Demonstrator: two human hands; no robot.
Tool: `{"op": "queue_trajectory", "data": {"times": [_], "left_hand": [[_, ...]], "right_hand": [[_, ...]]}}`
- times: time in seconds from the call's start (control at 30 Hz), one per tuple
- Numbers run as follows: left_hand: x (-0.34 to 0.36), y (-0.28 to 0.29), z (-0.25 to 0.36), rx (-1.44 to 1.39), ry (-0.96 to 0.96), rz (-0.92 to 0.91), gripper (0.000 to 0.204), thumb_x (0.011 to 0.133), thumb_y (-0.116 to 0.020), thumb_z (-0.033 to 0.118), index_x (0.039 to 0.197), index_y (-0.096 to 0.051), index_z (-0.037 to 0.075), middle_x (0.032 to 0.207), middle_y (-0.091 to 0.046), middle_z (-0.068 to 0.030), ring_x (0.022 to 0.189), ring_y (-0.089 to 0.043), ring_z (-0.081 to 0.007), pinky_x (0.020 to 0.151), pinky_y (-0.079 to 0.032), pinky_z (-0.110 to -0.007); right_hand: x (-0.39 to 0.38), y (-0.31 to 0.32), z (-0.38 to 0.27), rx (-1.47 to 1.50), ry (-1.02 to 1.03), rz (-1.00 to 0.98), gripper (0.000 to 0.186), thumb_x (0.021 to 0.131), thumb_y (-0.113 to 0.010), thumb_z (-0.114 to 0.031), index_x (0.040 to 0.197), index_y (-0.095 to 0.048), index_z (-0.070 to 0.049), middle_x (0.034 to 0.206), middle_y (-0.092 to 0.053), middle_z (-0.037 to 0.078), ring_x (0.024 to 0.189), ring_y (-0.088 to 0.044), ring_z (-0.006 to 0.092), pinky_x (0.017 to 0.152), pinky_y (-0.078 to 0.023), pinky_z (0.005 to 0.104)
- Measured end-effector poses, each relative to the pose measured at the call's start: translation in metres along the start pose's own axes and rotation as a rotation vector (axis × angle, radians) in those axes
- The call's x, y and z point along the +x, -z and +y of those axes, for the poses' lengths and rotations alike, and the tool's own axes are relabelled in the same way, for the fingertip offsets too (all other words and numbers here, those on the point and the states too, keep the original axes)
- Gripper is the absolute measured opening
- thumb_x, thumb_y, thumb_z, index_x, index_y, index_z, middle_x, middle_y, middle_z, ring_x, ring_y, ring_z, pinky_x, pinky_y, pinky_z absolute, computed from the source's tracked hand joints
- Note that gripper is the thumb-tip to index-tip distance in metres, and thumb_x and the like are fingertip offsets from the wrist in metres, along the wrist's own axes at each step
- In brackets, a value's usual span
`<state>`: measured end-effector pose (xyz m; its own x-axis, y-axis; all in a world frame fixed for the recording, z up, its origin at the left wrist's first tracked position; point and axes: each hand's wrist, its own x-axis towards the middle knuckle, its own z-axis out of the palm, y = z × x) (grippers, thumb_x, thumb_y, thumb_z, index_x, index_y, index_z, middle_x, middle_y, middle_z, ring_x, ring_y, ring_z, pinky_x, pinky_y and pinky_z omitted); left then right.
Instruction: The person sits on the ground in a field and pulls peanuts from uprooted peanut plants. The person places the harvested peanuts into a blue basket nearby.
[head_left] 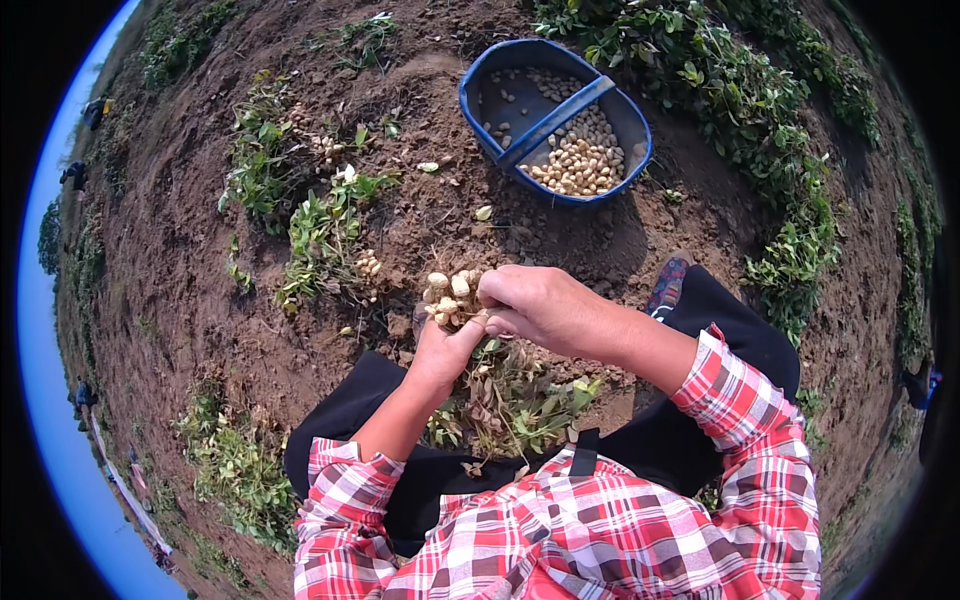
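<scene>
A cluster of pale peanuts (452, 297) sits at the root end of a pulled peanut plant, whose leafy part (515, 400) hangs down between my legs. My left hand (440, 350) is closed around the stems just below the pods. From the right, my right hand (545, 308) reaches across with thumb and fingers pinched at the cluster's edge. Its fingertips partly hide what they grip. Beyond my hands, a blue basket (560, 122) with a handle across its top stands on the soil, loose peanuts (582, 165) gathered mostly in its near right part.
Uprooted peanut plants (325, 230) with pods lie on the brown soil at left, and another leafy heap (235, 465) is nearer. A row of green plants (720, 100) curves down the right side. My shoe (668, 287) is right of my hands.
</scene>
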<state>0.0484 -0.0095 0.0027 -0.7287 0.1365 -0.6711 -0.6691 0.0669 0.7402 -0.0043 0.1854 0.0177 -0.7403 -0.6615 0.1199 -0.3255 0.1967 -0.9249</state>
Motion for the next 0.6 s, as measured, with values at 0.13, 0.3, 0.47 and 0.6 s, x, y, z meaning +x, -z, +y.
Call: {"op": "queue_trajectory", "data": {"times": [0.13,0.3,0.47,0.6], "left_hand": [[0.001,0.002,-0.018,0.079,-0.115,0.040,0.033,0.091,-0.065,0.015,0.122,-0.056,0.004,0.114,-0.063,-0.0038,0.103,-0.058,-0.0137,0.088,-0.048,-0.031],[-0.001,-0.003,-0.019,0.141,-0.079,-0.016,0.028,0.088,-0.063,0.008,0.115,-0.058,0.004,0.110,-0.063,-0.0040,0.100,-0.057,-0.0126,0.087,-0.047,-0.031],[0.006,0.000,-0.002,0.082,-0.012,0.069,0.026,0.090,-0.062,0.015,0.114,-0.060,0.004,0.107,-0.063,-0.0022,0.092,-0.058,-0.0100,0.080,-0.050,-0.030],[0.008,0.001,-0.005,0.028,0.019,0.091,0.031,0.089,-0.064,0.016,0.116,-0.059,0.002,0.107,-0.063,-0.0032,0.094,-0.058,-0.0117,0.083,-0.049,-0.030]], "right_hand": [[-0.003,-0.004,-0.014,-0.038,0.113,-0.028,0.022,0.078,-0.067,-0.004,0.086,-0.047,-0.002,0.078,-0.053,0.014,0.074,-0.057,0.0364,0.065,-0.047,0.0435],[-0.010,-0.009,-0.027,-0.075,0.196,0.055,0.024,0.072,-0.067,-0.002,0.081,-0.044,-0.003,0.075,-0.051,0.013,0.069,-0.055,0.0355,0.062,-0.046,0.0435],[-0.018,-0.017,-0.055,0.069,0.266,-0.043,0.026,0.068,-0.064,0.001,0.077,-0.040,-0.005,0.070,-0.044,0.009,0.062,-0.050,0.0279,0.058,-0.044,0.0391],[-0.026,-0.020,-0.044,0.096,0.046,-0.019,0.023,0.073,-0.059,0.003,0.092,-0.046,-0.003,0.078,-0.049,0.011,0.068,-0.055,0.0291,0.063,-0.047,0.0395]]}}
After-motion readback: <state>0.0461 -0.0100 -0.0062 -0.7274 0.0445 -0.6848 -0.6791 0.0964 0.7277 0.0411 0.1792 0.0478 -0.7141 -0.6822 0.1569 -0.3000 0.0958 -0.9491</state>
